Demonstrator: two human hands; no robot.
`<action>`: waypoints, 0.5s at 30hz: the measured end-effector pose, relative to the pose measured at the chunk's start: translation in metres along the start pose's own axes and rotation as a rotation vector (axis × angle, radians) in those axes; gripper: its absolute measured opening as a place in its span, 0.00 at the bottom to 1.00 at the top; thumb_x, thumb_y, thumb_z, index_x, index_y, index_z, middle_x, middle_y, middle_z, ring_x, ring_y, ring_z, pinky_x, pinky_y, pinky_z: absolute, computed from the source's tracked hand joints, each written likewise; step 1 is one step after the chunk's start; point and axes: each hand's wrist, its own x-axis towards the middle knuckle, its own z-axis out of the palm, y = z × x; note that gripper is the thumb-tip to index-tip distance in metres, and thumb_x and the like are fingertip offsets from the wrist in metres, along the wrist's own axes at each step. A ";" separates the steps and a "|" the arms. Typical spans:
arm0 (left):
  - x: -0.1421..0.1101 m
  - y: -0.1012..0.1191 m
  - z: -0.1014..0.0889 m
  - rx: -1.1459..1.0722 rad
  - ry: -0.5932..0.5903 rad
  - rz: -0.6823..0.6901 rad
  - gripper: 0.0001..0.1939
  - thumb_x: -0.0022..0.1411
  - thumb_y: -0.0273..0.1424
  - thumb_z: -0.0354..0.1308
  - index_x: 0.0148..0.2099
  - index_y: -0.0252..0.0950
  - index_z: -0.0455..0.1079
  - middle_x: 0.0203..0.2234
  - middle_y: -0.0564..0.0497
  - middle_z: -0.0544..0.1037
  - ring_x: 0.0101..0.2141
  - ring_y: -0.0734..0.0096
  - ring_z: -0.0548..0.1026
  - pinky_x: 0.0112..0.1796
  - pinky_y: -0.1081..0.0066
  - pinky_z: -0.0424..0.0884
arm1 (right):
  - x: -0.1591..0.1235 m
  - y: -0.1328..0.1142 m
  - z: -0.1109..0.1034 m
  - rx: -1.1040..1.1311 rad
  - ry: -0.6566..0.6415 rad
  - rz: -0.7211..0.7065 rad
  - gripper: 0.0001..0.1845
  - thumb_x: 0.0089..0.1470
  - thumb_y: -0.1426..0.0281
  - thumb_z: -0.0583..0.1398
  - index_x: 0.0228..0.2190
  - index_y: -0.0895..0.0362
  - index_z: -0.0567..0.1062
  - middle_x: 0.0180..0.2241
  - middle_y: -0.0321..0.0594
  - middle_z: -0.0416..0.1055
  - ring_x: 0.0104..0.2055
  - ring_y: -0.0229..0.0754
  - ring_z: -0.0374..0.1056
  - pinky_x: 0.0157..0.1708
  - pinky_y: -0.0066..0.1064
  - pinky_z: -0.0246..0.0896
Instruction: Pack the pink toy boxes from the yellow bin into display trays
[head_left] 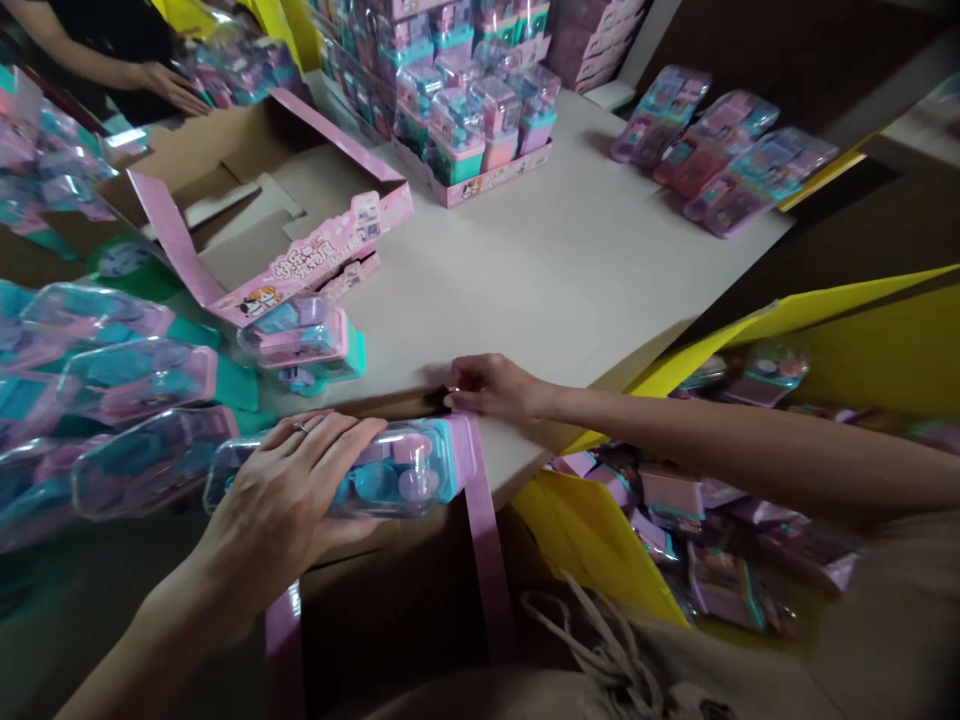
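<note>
My left hand [289, 490] is wrapped over a clear plastic toy case [405, 470] with blue and purple pieces inside. The case lies sideways at the far end of a pink-edged cardboard display box [487, 550], which stands close to my body. At that box's far right corner, the fingers of my right hand [491, 388] are curled and closed on the cardboard edge; the fingertips are partly hidden. Just beyond my left hand, another toy case [300, 340] with a teal base rests on the table [510, 280].
Several toy cases [150, 375] crowd the left. An opened pink display box [300, 260] lies behind, beside a filled tray [495, 175]. Three cases [727, 150] lie at the far right. Yellow bins [810, 310] hold more cases at right. A co-worker's hand [169, 85] is at upper left.
</note>
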 end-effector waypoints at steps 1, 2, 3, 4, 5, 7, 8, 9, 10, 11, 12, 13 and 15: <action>0.000 0.000 0.000 -0.003 -0.002 -0.003 0.32 0.63 0.33 0.66 0.67 0.41 0.65 0.53 0.42 0.81 0.52 0.46 0.81 0.55 0.51 0.77 | -0.002 0.004 -0.001 0.038 -0.002 -0.065 0.07 0.62 0.70 0.63 0.31 0.56 0.71 0.30 0.35 0.75 0.30 0.36 0.67 0.33 0.27 0.63; 0.000 -0.001 0.001 -0.004 -0.004 -0.005 0.32 0.62 0.33 0.66 0.67 0.41 0.65 0.53 0.42 0.81 0.52 0.46 0.81 0.55 0.50 0.77 | -0.003 0.008 -0.003 0.063 -0.020 -0.117 0.06 0.63 0.71 0.62 0.32 0.56 0.71 0.31 0.36 0.76 0.32 0.36 0.68 0.35 0.27 0.64; 0.000 -0.001 0.000 -0.002 -0.009 -0.003 0.32 0.62 0.33 0.66 0.67 0.41 0.64 0.53 0.42 0.81 0.52 0.46 0.80 0.55 0.51 0.77 | -0.003 0.010 -0.005 0.077 -0.053 -0.152 0.05 0.64 0.71 0.61 0.33 0.56 0.73 0.33 0.37 0.77 0.34 0.37 0.69 0.37 0.27 0.65; 0.001 -0.001 0.000 0.005 -0.024 -0.002 0.32 0.63 0.33 0.66 0.67 0.41 0.64 0.53 0.42 0.81 0.52 0.47 0.80 0.55 0.51 0.77 | -0.002 0.012 -0.006 0.081 -0.092 -0.170 0.05 0.65 0.71 0.60 0.35 0.56 0.74 0.34 0.37 0.78 0.36 0.38 0.71 0.39 0.28 0.66; 0.001 -0.001 -0.001 0.016 -0.030 0.006 0.30 0.65 0.33 0.64 0.67 0.41 0.63 0.53 0.42 0.80 0.52 0.48 0.80 0.55 0.52 0.77 | -0.001 0.014 -0.008 0.079 -0.129 -0.176 0.05 0.66 0.70 0.60 0.36 0.56 0.75 0.36 0.38 0.79 0.38 0.39 0.72 0.40 0.28 0.67; 0.003 -0.001 -0.003 0.042 -0.023 0.038 0.26 0.69 0.34 0.59 0.67 0.38 0.63 0.52 0.41 0.80 0.51 0.50 0.80 0.53 0.52 0.78 | 0.003 0.015 -0.012 0.081 -0.179 -0.190 0.06 0.66 0.68 0.61 0.39 0.57 0.78 0.38 0.40 0.80 0.41 0.40 0.74 0.42 0.29 0.69; 0.004 -0.001 -0.004 0.054 -0.014 0.057 0.24 0.71 0.34 0.57 0.66 0.36 0.63 0.52 0.40 0.80 0.50 0.50 0.80 0.51 0.52 0.78 | 0.006 0.016 -0.014 0.088 -0.192 -0.203 0.06 0.66 0.68 0.62 0.40 0.57 0.79 0.40 0.41 0.80 0.42 0.41 0.75 0.43 0.30 0.70; 0.005 -0.001 -0.004 0.063 -0.003 0.074 0.22 0.73 0.35 0.55 0.65 0.34 0.64 0.51 0.39 0.81 0.50 0.50 0.81 0.50 0.52 0.78 | 0.008 0.016 -0.015 0.095 -0.197 -0.220 0.07 0.65 0.68 0.62 0.41 0.57 0.79 0.42 0.42 0.81 0.43 0.42 0.76 0.44 0.30 0.70; 0.005 -0.001 -0.005 0.067 0.006 0.084 0.22 0.74 0.36 0.54 0.65 0.33 0.64 0.50 0.39 0.81 0.49 0.50 0.81 0.49 0.52 0.78 | 0.009 0.016 -0.017 0.096 -0.201 -0.238 0.07 0.65 0.69 0.63 0.42 0.58 0.80 0.44 0.44 0.81 0.45 0.42 0.76 0.46 0.30 0.70; 0.006 -0.001 -0.005 0.065 0.008 0.087 0.22 0.74 0.37 0.54 0.64 0.33 0.65 0.50 0.39 0.81 0.48 0.49 0.81 0.49 0.52 0.78 | 0.011 0.016 -0.018 0.087 -0.207 -0.256 0.08 0.65 0.69 0.63 0.43 0.58 0.81 0.45 0.44 0.81 0.46 0.42 0.77 0.47 0.30 0.70; 0.006 -0.002 -0.005 0.061 -0.002 0.080 0.22 0.74 0.37 0.54 0.64 0.34 0.65 0.50 0.39 0.81 0.49 0.49 0.81 0.49 0.52 0.78 | 0.012 0.015 -0.019 0.065 -0.216 -0.271 0.09 0.65 0.70 0.62 0.44 0.58 0.82 0.46 0.45 0.81 0.46 0.41 0.77 0.48 0.30 0.70; 0.007 -0.002 -0.005 0.058 -0.008 0.074 0.22 0.74 0.38 0.55 0.65 0.34 0.65 0.51 0.39 0.81 0.49 0.49 0.81 0.50 0.52 0.78 | 0.013 0.015 -0.020 0.035 -0.227 -0.286 0.10 0.65 0.71 0.62 0.45 0.58 0.82 0.46 0.44 0.81 0.47 0.41 0.77 0.48 0.29 0.69; 0.008 -0.002 -0.005 0.056 -0.004 0.075 0.23 0.74 0.39 0.55 0.65 0.35 0.64 0.51 0.39 0.80 0.49 0.50 0.81 0.50 0.53 0.78 | 0.014 0.013 -0.022 -0.036 -0.248 -0.327 0.11 0.66 0.71 0.61 0.46 0.57 0.82 0.44 0.44 0.81 0.47 0.40 0.76 0.49 0.29 0.68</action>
